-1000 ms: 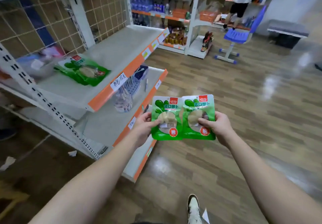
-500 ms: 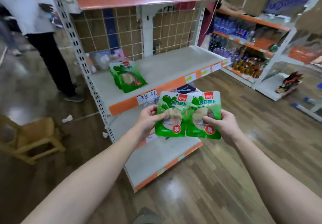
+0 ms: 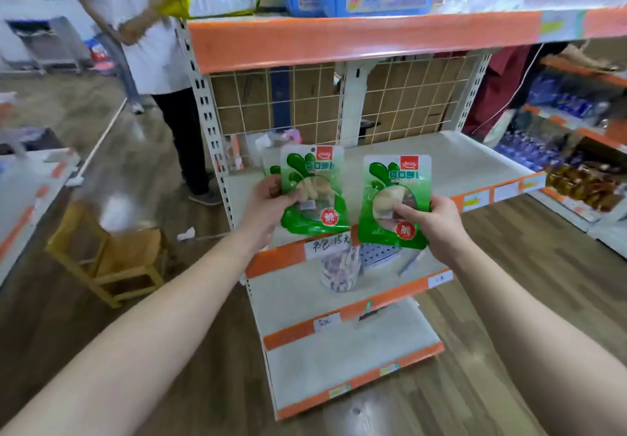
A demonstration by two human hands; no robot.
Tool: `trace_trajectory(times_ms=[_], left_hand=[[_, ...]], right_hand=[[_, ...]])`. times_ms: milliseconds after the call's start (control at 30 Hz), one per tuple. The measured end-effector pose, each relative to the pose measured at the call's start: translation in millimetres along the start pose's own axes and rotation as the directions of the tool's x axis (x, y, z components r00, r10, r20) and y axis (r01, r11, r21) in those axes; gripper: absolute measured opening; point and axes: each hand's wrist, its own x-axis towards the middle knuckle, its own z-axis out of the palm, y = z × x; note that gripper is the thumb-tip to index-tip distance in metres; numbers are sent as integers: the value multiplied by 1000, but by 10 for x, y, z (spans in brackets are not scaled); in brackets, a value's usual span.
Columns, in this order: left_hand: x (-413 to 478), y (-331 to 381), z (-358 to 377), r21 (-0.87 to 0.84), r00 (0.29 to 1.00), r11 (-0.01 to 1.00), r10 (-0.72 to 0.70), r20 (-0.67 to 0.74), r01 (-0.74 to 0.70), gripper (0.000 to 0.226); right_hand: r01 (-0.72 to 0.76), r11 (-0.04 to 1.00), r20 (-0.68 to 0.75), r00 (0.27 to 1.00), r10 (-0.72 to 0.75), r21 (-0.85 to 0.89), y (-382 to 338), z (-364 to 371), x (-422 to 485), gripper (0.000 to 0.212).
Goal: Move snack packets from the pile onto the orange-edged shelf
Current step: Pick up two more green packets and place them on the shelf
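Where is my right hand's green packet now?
The green packet is right of centre in the head view, pinched by the right hand before the orange-edged shelf.

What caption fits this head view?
Left hand grips one green plastic snack packet, right hand a second packet, before the orange-edged white shelf.

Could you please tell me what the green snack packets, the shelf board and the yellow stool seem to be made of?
Snack packets: glossy plastic film, going by the sheen and clear window. Shelf board: probably painted sheet metal, matte off-white, with an orange front strip. Stool: likely wood, yellowish with square-cut legs, though blurred.
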Motion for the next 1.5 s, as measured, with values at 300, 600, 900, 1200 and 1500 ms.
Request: trace_trajectory(times_ms=[300, 600, 900, 1200, 1500], left_hand=[[253, -101, -167, 84, 979, 993, -59, -194, 77, 33], [263, -210, -69, 464, 975, 883, 35, -220, 73, 22], [205, -218, -31, 439, 956, 890, 14, -294, 122, 58], [60, -262, -28, 461, 939, 882, 74, -337, 96, 58], [-56, -277, -43, 563, 937, 824, 145, -319, 64, 52]], right_hand=[[-16, 1000, 89, 996, 17, -4, 2, 361, 800, 22], [11, 988, 106, 994, 5, -151, 136, 511, 1210, 24], [-48, 988, 174, 982, 74, -145, 212, 465, 1246, 23], [-68, 995, 153, 985, 78, -66, 187, 467, 1231, 21], [-40, 998, 73, 997, 37, 40, 100, 440, 1177, 21]])
